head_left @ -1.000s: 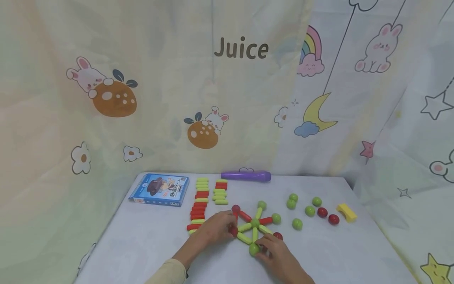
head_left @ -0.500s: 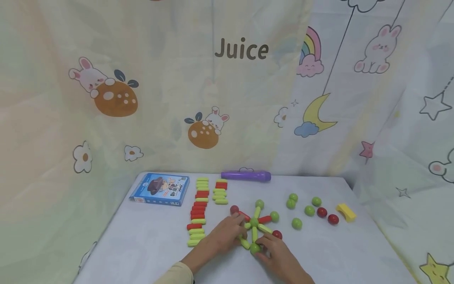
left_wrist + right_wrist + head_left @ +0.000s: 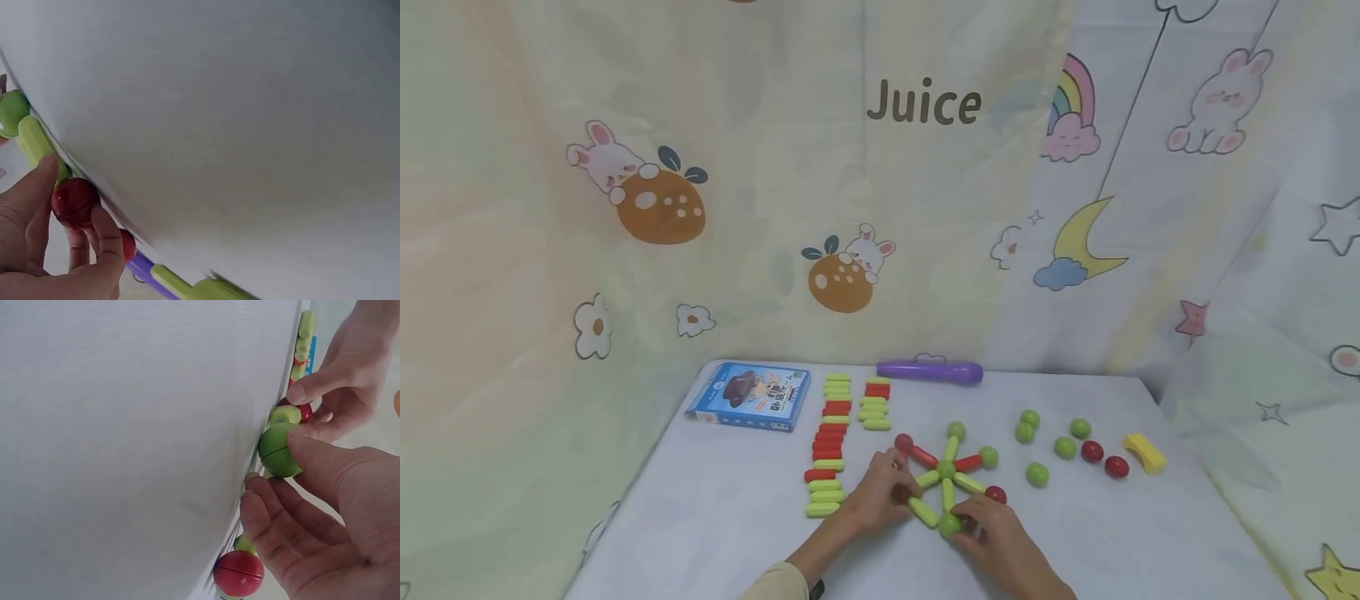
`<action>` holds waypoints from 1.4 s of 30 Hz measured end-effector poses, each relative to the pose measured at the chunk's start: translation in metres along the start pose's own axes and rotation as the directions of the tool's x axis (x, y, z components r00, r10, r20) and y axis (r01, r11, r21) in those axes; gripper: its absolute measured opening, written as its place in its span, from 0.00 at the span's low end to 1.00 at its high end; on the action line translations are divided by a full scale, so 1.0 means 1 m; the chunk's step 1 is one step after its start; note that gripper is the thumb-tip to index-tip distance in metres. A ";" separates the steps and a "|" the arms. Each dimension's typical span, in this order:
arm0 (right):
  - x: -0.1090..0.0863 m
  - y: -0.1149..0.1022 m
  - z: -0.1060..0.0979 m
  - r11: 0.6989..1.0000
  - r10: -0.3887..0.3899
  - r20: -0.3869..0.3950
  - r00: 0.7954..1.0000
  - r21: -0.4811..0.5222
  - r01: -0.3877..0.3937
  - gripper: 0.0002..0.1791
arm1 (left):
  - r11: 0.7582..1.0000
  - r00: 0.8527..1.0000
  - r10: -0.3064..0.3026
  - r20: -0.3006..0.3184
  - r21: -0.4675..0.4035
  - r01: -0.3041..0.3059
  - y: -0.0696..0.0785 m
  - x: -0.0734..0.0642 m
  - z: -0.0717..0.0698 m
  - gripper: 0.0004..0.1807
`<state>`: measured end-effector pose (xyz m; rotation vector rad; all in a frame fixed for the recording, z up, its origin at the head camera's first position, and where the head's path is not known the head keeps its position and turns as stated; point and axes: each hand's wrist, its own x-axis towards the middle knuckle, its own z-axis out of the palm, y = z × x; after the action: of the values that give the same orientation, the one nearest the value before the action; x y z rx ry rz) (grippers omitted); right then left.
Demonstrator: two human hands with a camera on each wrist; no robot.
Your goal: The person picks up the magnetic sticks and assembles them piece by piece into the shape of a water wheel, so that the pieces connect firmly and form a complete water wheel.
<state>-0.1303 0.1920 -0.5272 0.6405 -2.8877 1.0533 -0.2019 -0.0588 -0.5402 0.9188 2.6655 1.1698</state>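
My left hand (image 3: 882, 493) pinches a red ball (image 3: 75, 203) between thumb and fingers; in the head view the hand covers most of it. My right hand (image 3: 1000, 537) holds a green ball (image 3: 279, 450), thumb on its side and fingers underneath. A yellow-green stick (image 3: 923, 512) runs between these two balls. Both belong to a flat wheel shape of balls and sticks, with a green centre ball (image 3: 946, 471). Its spokes are yellow-green and red, ending in balls such as the upper left red ball (image 3: 904, 443) and the right-hand red ball (image 3: 996, 495).
Rows of loose red and yellow-green sticks (image 3: 827, 454) lie left of the wheel shape. Loose green balls (image 3: 1037, 475), red balls (image 3: 1117, 467) and a yellow arch-shaped block (image 3: 1145, 453) sit to the right. Behind are a blue box (image 3: 752, 396) and a purple toy microphone (image 3: 929, 372).
My left hand shifts inward over the left spoke, then back out to the red ball at its end. The right hand stays at the green ball. The head view has turned slightly left.
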 end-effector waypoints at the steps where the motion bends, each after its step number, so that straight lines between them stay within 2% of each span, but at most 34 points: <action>1: 0.000 0.001 -0.001 1.000 0.004 0.000 1.000 0.007 -0.004 0.15 | 1.000 1.000 -0.008 -0.002 0.003 0.008 0.002 0.000 0.000 0.13; 6: 0.000 0.004 -0.003 0.999 0.017 0.009 1.000 0.038 -0.017 0.15 | 0.998 0.999 -0.033 0.002 0.051 0.033 0.008 0.002 0.002 0.13; 14: -0.003 0.007 -0.005 0.998 0.024 0.010 1.000 0.054 -0.025 0.14 | 0.995 0.997 -0.065 -0.045 -0.079 0.061 0.006 -0.002 0.007 0.11; 17: -0.003 0.008 -0.005 0.998 0.041 0.018 0.999 0.055 -0.042 0.15 | 0.993 0.994 -0.081 -0.074 -0.089 0.075 0.008 -0.004 0.011 0.11; 21: -0.002 0.009 -0.006 0.997 0.051 0.029 0.998 0.061 -0.052 0.15 | 0.996 0.988 -0.092 -0.123 -0.033 0.089 0.012 -0.005 0.016 0.11; 28: -0.001 0.011 -0.006 0.997 0.023 0.026 0.999 0.070 -0.025 0.14 | 0.976 0.965 -0.171 -0.201 0.103 0.194 0.027 -0.006 0.024 0.11; 32: 0.000 0.012 -0.006 0.998 0.014 0.023 1.000 0.068 -0.016 0.13 | 0.966 0.962 -0.164 -0.220 0.160 0.202 0.031 -0.005 0.028 0.10; 34: 0.000 0.012 -0.005 0.998 0.013 0.024 1.000 0.067 -0.014 0.13 | 0.972 0.959 -0.167 -0.228 0.123 0.199 0.030 -0.007 0.028 0.10; 36: 0.000 0.013 -0.005 0.998 0.010 0.027 1.000 0.066 -0.012 0.14 | 0.979 0.951 -0.195 -0.239 0.017 0.205 0.029 -0.010 0.025 0.12; 38: 0.000 0.013 -0.006 0.998 0.007 0.029 1.000 0.068 -0.008 0.15 | 0.972 0.938 -0.228 -0.261 -0.121 0.203 0.025 -0.014 0.021 0.15; 40: -0.001 0.014 -0.006 0.998 -0.002 0.024 1.000 0.068 0.001 0.15 | 0.939 0.924 -0.275 -0.264 -0.281 0.199 0.022 -0.018 0.016 0.17; 42: -0.002 0.014 -0.007 0.998 -0.015 0.015 1.000 0.067 0.014 0.15 | 0.893 0.920 -0.306 -0.245 -0.409 0.188 0.019 -0.021 0.012 0.17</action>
<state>-0.1345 0.2075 -0.5307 0.6737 -2.8673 1.1523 -0.1720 -0.0524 -0.5383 0.3405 2.5187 1.7913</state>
